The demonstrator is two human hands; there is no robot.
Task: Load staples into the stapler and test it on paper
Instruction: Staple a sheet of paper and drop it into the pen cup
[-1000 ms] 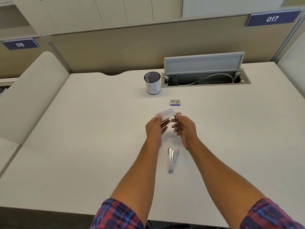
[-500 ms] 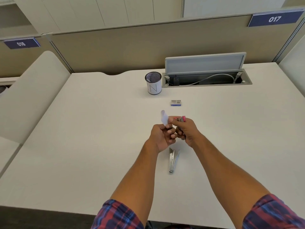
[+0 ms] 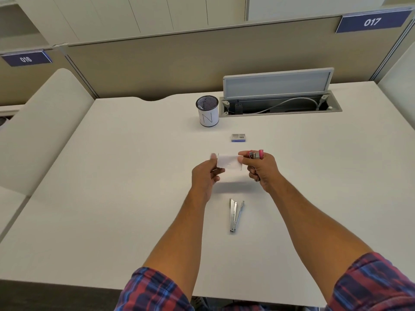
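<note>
Half a second back the two hands were bunched together at the frame's centre with the paper slip standing edge-up; now they have drawn apart and the paper is stretched flat between them, while the things on the desk have not shifted.

Head view: the left hand pinches the slip's left edge between thumb and curled fingers. The right hand pinches the right edge with thumb and forefinger, and its other fingers curl round a small pink-and-metal stapler whose tip pokes up above the knuckles. A faint mark on the slip may be a staple, but it is too small to tell.

Below the hands, near the frame's middle, a silver metal tool lies on the white desk; it looks like a second stapler or an opened magazine, and I cannot tell which. Just above the hands sits a small blue staple box, and further up a mesh pen cup beside the open cable tray.

Judging by the pose, loading seems done and the test is at the checking stage; what likely remains is confirming the staple held and setting things down.
</note>
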